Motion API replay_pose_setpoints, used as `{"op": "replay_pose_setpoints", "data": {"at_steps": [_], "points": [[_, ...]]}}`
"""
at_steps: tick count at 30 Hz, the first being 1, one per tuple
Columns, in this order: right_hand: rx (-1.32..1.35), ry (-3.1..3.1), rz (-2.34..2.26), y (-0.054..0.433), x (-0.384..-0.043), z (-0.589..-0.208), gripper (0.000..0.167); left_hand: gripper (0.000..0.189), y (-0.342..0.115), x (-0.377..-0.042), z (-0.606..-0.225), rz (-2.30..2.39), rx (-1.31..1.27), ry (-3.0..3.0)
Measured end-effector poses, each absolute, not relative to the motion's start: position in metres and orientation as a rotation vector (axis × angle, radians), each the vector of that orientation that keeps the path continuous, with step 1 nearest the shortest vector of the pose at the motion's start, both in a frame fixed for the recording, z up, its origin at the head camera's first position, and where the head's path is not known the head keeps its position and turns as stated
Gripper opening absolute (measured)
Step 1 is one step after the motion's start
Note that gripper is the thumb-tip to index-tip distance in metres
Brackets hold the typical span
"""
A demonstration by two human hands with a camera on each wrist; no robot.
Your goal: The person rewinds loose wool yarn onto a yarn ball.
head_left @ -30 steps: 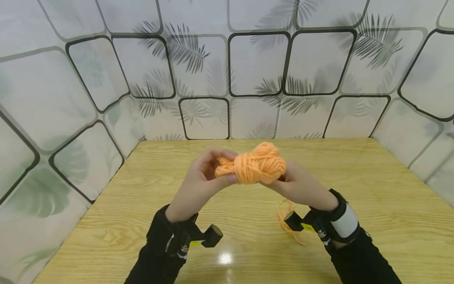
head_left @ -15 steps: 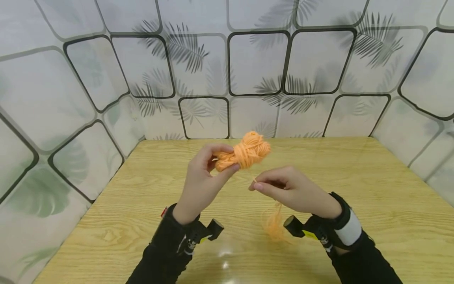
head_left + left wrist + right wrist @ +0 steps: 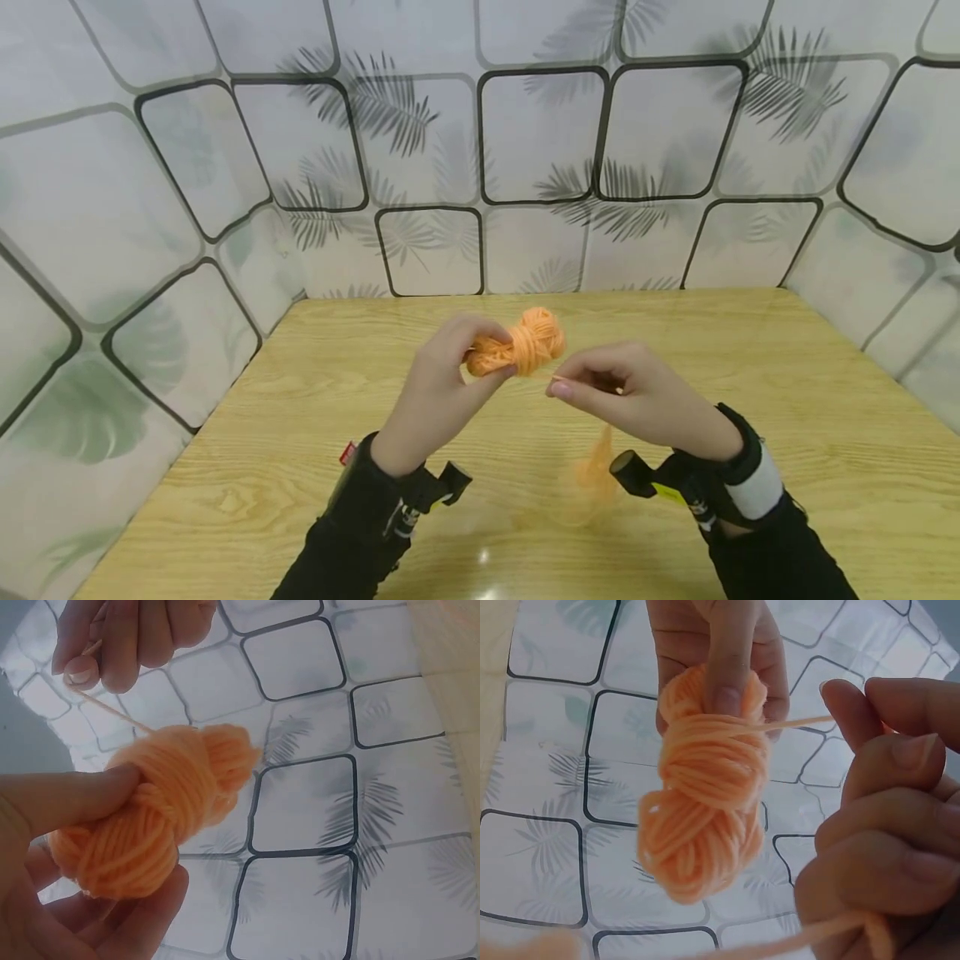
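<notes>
An orange bundle of yarn (image 3: 534, 342), wound round its middle, is held up over the table. My left hand (image 3: 442, 387) grips one end of it, thumb on the near side and fingers behind. To the right, my right hand (image 3: 637, 392) pinches a strand of yarn (image 3: 112, 710) between thumb and forefinger. In the right wrist view the strand (image 3: 799, 722) runs taut from the bundle's wound middle to those fingertips. More loose yarn (image 3: 597, 467) hangs blurred below the right hand, and a piece (image 3: 802, 939) crosses the bottom of the right wrist view.
The wooden table (image 3: 285, 467) spreads under both hands. Behind and at the sides stands a patterned covering (image 3: 540, 142) with leaf shapes and dark outlines. A small red thing (image 3: 347, 452) shows beside the left sleeve. Each wrist wears a strapped camera (image 3: 637, 475).
My right hand has come away from the bundle, drawing out a strand, and moved slightly right. The bundle rose, then came down a little. The loose yarn has swung and blurred.
</notes>
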State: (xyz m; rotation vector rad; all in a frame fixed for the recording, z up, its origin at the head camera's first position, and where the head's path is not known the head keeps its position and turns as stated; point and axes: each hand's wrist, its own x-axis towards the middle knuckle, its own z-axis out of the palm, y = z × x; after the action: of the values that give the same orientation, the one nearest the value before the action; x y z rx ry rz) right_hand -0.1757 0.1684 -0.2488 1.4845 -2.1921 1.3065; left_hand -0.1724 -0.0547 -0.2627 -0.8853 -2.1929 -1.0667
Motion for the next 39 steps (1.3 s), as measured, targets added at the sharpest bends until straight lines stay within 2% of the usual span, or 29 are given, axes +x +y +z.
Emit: {"op": "replay_pose_setpoints", "data": {"at_steps": [11, 26, 33, 39], "points": [[1.390, -2.139, 1.328, 0.177, -0.177, -0.243, 0.012, 0.024, -0.054, -0.171, -0.261, -0.980, -1.147, -2.341], [1.204, -2.160, 1.370, 0.182, -0.184, -0.246, 0.014, 0.026, -0.054, -0.169, -0.259, -1.264, -1.500, -2.305], [1.259, -2.161, 1.419, 0.180, -0.189, -0.250, 0.014, 0.025, -0.057, -0.166, -0.259, -1.534, -1.599, -2.234], [1.361, -2.117, 1.471, 0.177, -0.192, -0.254, 0.011, 0.026, -0.059, -0.163, -0.258, -1.786, -1.588, -2.066]]}}
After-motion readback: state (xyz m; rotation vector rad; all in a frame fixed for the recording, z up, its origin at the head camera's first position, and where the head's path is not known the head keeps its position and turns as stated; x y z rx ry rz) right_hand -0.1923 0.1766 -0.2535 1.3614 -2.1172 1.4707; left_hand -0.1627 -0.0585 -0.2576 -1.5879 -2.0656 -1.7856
